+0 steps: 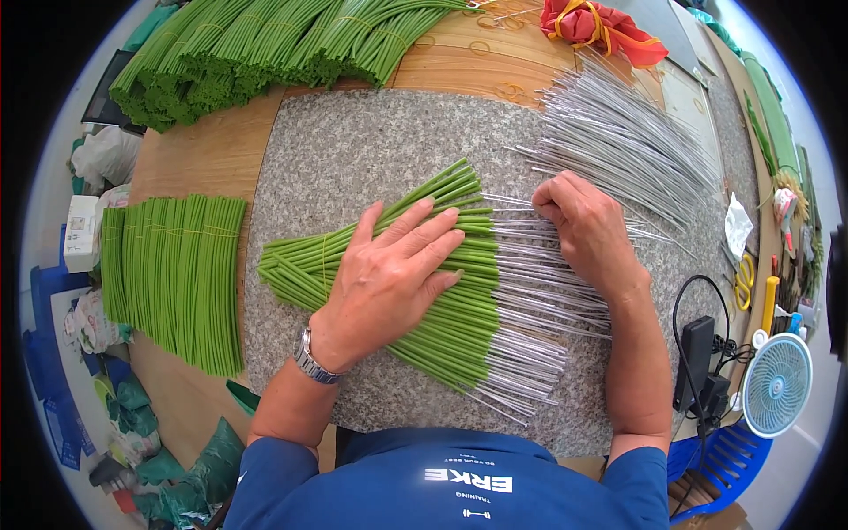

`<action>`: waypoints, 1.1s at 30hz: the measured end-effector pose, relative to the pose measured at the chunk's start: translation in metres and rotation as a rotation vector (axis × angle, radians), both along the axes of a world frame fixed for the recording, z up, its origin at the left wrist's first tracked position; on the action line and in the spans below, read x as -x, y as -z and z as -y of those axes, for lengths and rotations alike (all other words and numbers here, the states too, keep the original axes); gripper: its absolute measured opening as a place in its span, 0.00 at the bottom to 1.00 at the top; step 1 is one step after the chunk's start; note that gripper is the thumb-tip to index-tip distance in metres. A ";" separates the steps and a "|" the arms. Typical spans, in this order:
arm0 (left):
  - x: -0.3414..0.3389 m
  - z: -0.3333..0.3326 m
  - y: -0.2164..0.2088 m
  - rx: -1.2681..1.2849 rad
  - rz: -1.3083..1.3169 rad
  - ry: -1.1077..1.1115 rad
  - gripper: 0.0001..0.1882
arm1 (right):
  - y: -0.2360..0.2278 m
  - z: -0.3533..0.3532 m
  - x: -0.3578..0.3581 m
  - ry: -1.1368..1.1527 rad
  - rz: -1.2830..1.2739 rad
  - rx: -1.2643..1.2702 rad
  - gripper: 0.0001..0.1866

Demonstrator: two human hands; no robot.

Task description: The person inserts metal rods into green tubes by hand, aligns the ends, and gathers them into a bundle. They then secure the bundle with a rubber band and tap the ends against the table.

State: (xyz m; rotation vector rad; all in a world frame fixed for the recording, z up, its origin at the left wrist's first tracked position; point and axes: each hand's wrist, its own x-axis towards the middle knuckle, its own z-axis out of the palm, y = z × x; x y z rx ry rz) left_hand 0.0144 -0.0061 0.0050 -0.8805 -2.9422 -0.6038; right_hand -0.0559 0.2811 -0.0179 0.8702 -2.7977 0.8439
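A fan of thin green plastic tubes (442, 327) lies on a grey speckled stone slab, its left end gathered by a rubber band. Silvery metal wires (552, 296) stick out of the tubes' right ends. My left hand (384, 274) rests flat across the tubes with its fingers spread, a metal watch (314, 360) on that wrist. At the upper right of the fan, my right hand (587, 225) is pinched closed at a wire beside the tube ends. Its fingertips partly hide that wire. A loose heap of wires (623, 141) lies just beyond this hand.
Bundled green tubes (181, 274) lie to the left, with larger bundles (265, 44) at the far left. A red cloth bundle (592, 26) and rubber bands (509, 91) sit at the back. Yellow-handled scissors (744, 281), a black adapter (696, 358) and a small fan (777, 385) stand right.
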 end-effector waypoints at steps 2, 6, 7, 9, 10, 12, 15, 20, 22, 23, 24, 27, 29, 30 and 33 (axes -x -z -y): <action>0.000 0.000 0.000 -0.001 -0.001 0.001 0.24 | 0.000 0.001 0.000 -0.007 -0.006 0.000 0.07; 0.000 0.001 0.001 -0.006 -0.005 0.004 0.24 | 0.002 0.000 0.001 -0.046 -0.071 -0.009 0.08; 0.000 0.000 0.001 -0.011 -0.006 0.006 0.24 | 0.002 0.000 0.002 -0.065 -0.092 -0.009 0.08; 0.000 0.001 0.000 -0.013 -0.006 0.007 0.24 | 0.002 0.001 0.001 -0.074 -0.098 0.016 0.08; 0.000 0.001 -0.001 -0.014 -0.005 0.008 0.24 | 0.002 0.002 0.001 -0.085 -0.103 0.042 0.08; 0.000 0.001 -0.002 -0.021 0.001 0.004 0.25 | 0.001 0.006 0.000 -0.090 -0.105 0.053 0.08; -0.001 0.000 -0.003 -0.037 0.009 -0.002 0.25 | 0.004 0.012 -0.004 -0.097 -0.113 0.076 0.08; -0.001 0.000 -0.003 -0.030 0.026 -0.015 0.24 | 0.009 0.022 -0.012 -0.123 -0.127 0.050 0.08; -0.001 -0.001 -0.004 -0.028 0.007 -0.006 0.25 | 0.008 0.027 -0.015 -0.137 -0.145 0.071 0.08; -0.001 0.000 -0.003 -0.026 0.007 -0.005 0.25 | 0.008 0.029 -0.015 -0.135 -0.145 0.073 0.08; 0.000 0.000 -0.002 -0.016 0.000 0.000 0.25 | 0.009 0.030 -0.016 -0.138 -0.188 0.084 0.09; 0.000 0.000 0.000 0.001 -0.010 0.008 0.25 | 0.009 0.029 -0.017 -0.118 -0.246 0.130 0.10; 0.001 0.000 0.000 0.009 -0.014 0.008 0.25 | 0.007 0.026 -0.017 -0.098 -0.263 0.166 0.10; 0.000 0.000 0.000 0.005 -0.016 0.007 0.25 | 0.006 0.024 -0.018 -0.047 -0.246 0.165 0.10; 0.000 0.000 0.000 0.007 -0.016 0.005 0.25 | 0.001 0.017 -0.017 0.055 -0.236 0.122 0.08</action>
